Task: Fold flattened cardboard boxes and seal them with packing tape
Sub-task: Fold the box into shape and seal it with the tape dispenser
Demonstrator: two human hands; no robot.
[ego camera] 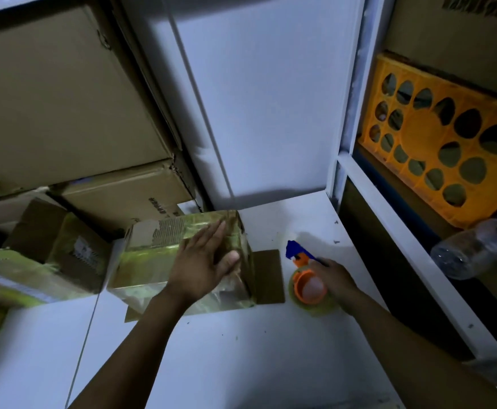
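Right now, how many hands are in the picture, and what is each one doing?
2. The left hand lies flat on top of the taped cardboard box; the right hand holds the orange tape dispenser on the white table beside it.

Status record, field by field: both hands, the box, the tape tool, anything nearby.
left hand: flat, fingers straight, pressing on top of the box
right hand: grips the tape dispenser
box: closed, glossy tape over top and side
tape dispenser: blue and orange, right of the box
table: white
nearby: orange crate, plastic bottle on the right shelving
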